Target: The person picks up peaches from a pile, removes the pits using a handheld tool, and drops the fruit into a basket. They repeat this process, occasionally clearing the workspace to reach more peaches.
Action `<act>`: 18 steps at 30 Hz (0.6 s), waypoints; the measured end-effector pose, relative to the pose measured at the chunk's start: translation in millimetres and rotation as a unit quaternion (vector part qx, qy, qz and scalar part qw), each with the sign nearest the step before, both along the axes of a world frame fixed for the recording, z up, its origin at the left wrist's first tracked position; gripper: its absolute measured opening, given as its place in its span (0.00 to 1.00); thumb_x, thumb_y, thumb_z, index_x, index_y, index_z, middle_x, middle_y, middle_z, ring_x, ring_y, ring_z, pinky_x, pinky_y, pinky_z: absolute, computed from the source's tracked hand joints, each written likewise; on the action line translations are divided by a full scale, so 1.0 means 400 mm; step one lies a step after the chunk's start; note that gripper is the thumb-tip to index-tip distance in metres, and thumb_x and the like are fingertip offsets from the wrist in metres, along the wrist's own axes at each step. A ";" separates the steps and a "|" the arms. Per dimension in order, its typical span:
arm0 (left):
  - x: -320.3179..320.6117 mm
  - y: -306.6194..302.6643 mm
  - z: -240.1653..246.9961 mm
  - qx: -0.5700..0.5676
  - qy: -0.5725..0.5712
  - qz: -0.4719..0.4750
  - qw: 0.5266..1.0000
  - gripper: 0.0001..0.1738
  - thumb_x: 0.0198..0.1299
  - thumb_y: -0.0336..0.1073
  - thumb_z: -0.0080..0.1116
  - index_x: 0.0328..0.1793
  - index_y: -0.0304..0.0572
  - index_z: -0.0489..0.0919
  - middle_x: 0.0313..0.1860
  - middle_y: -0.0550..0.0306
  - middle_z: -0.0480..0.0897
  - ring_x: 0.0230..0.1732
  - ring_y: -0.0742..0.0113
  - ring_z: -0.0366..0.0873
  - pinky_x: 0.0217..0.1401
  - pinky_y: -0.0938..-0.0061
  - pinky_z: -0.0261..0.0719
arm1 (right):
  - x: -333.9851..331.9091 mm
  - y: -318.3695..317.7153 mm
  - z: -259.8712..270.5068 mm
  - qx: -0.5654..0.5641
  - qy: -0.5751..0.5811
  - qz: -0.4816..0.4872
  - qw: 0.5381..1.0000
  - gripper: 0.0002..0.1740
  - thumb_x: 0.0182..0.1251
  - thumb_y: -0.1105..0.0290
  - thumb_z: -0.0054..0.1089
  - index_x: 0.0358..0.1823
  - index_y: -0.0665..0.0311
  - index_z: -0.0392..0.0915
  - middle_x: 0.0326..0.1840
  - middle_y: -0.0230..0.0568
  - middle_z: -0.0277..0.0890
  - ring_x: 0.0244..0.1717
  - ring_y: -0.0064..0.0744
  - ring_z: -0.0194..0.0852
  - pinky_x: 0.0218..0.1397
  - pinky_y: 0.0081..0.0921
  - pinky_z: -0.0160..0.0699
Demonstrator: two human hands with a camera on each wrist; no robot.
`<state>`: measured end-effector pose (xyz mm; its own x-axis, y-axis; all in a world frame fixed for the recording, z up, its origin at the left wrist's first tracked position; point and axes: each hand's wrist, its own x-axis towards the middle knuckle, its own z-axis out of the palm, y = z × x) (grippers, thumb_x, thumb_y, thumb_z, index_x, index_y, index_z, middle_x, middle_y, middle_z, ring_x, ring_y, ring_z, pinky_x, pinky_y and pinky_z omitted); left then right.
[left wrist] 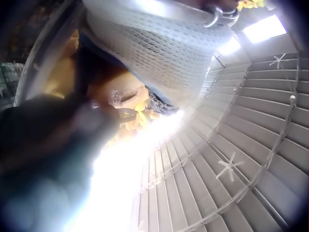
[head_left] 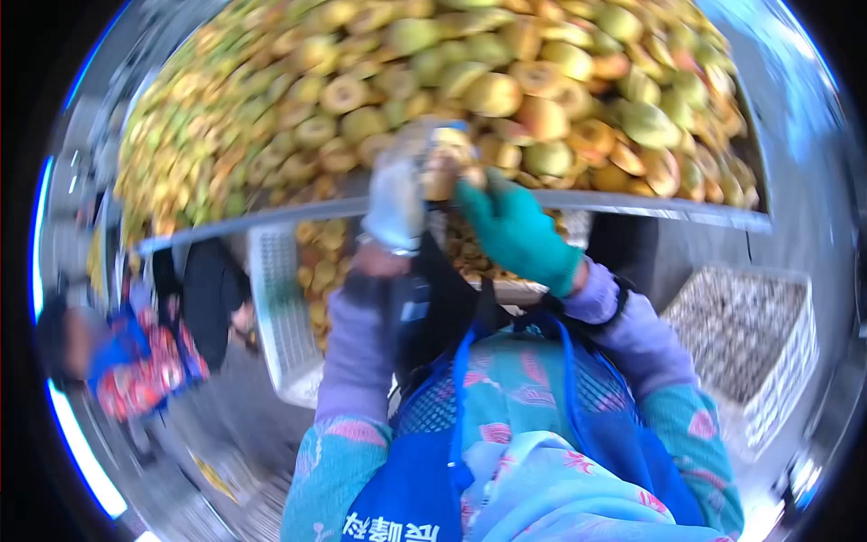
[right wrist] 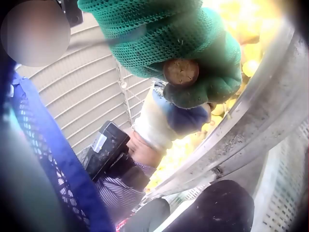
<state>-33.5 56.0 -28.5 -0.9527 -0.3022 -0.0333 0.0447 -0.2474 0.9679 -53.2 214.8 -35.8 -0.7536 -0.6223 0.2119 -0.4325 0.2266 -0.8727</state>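
Observation:
In the head view my left hand (head_left: 396, 200), in a whitish glove, holds a fruit piece (head_left: 441, 164) over the near edge of the heap. Close on its right is my right hand (head_left: 526, 233), gloved in green. The right wrist view shows this green-gloved hand (right wrist: 169, 41) curled round a handle with a round brown end (right wrist: 181, 72); the left hand (right wrist: 176, 116) is just beyond. Seen from the left wrist, the pale glove (left wrist: 149, 48) is round the fruit (left wrist: 120, 89), with a small metal loop (left wrist: 127, 115) beside it. Blur hides the fingertips in the head view.
Cut fruit (head_left: 361, 95) is heaped on a metal-edged table (head_left: 650, 210). Beneath stands a white crate (head_left: 271, 298) beside more fruit. Another white crate (head_left: 784, 370) with small brownish pieces is at the right. A person (head_left: 149, 361) is at the left.

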 end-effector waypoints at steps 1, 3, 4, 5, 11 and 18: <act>0.006 0.002 0.002 -0.028 -0.008 0.015 0.999 0.21 0.71 0.45 0.48 0.51 0.32 0.78 0.42 0.49 0.83 0.43 0.58 0.82 0.49 0.66 0.80 | -0.004 0.023 -0.034 0.077 0.224 0.032 0.971 0.16 0.74 0.61 0.52 0.50 0.69 0.72 0.33 0.58 0.76 0.33 0.54 0.75 0.33 0.46 0.73; 0.015 0.012 0.010 -0.058 -0.017 0.052 0.997 0.19 0.69 0.46 0.51 0.46 0.34 0.80 0.37 0.49 0.83 0.40 0.56 0.82 0.46 0.65 0.79 | -0.023 0.035 -0.072 0.102 0.414 0.037 0.904 0.16 0.75 0.66 0.51 0.56 0.69 0.73 0.36 0.53 0.75 0.38 0.43 0.75 0.38 0.39 0.74; 0.012 0.019 0.015 -0.066 -0.024 0.072 0.995 0.18 0.67 0.46 0.53 0.43 0.36 0.81 0.34 0.49 0.83 0.38 0.55 0.83 0.44 0.65 0.79 | -0.021 0.025 -0.071 0.072 0.160 0.064 0.982 0.14 0.77 0.61 0.49 0.47 0.66 0.72 0.29 0.41 0.72 0.30 0.31 0.70 0.30 0.30 0.68; 0.015 0.022 0.021 -0.070 -0.033 0.095 0.992 0.18 0.66 0.46 0.55 0.41 0.37 0.82 0.32 0.49 0.83 0.36 0.55 0.83 0.43 0.64 0.79 | -0.022 0.014 -0.072 0.012 -0.090 0.025 0.996 0.17 0.79 0.56 0.47 0.38 0.62 0.72 0.23 0.29 0.69 0.21 0.19 0.65 0.22 0.22 0.63; 0.119 -0.011 0.067 -0.165 -0.098 0.172 0.966 0.20 0.65 0.51 0.55 0.35 0.40 0.80 0.24 0.48 0.82 0.32 0.50 0.83 0.39 0.58 0.77 | 0.070 -0.075 0.012 0.025 -0.343 0.021 0.939 0.22 0.78 0.47 0.45 0.34 0.58 0.70 0.18 0.23 0.63 0.15 0.14 0.56 0.16 0.17 0.51; 0.123 -0.016 -0.014 -0.226 -0.012 0.201 0.953 0.18 0.66 0.49 0.54 0.43 0.40 0.80 0.30 0.46 0.83 0.34 0.50 0.82 0.39 0.59 0.78 | 0.034 -0.012 -0.111 0.131 0.443 0.209 0.862 0.22 0.68 0.74 0.51 0.61 0.78 0.69 0.46 0.54 0.75 0.41 0.49 0.74 0.43 0.41 0.74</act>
<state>15.9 49.8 -34.0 -0.7578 -0.6312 0.1654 0.0237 0.2266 0.9737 -39.7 209.8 -80.0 -0.0677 -0.9139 0.4002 -0.9944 0.0292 -0.1014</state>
